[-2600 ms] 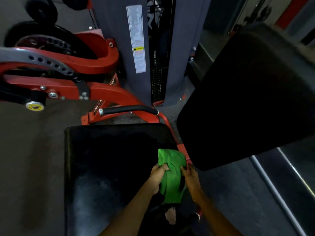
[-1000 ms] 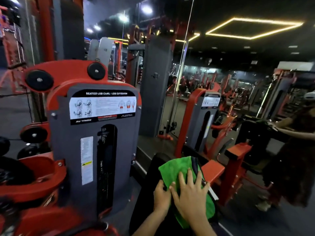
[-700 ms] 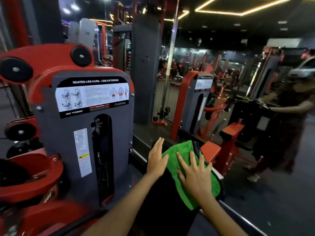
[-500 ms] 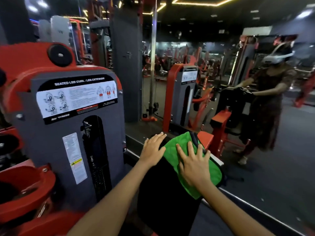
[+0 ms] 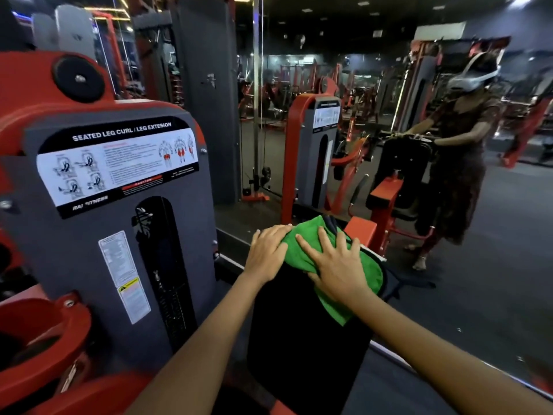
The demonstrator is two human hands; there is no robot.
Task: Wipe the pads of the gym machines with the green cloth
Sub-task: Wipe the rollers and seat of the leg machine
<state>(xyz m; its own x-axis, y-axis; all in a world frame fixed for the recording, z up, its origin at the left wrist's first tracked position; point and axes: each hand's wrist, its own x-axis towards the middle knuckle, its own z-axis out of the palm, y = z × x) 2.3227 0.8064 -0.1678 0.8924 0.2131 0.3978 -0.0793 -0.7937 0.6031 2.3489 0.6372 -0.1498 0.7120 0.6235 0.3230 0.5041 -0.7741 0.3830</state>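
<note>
Left hand (image 5: 267,253) now on green cloth (image 5: 344,265)

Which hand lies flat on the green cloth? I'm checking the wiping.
The right hand, fingers spread across the green cloth on the black pad. The left hand rests at the cloth's left edge.

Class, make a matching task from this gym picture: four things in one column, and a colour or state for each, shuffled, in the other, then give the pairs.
Things:
1. cloth
2. back pad
3. right hand
4. instruction label

Descriptions:
A. black, upright
B. spread flat on the cloth
C. green, draped over the pad's top
D. white, on the grey machine housing

Pairs: 1-C, 2-A, 3-B, 4-D
</note>
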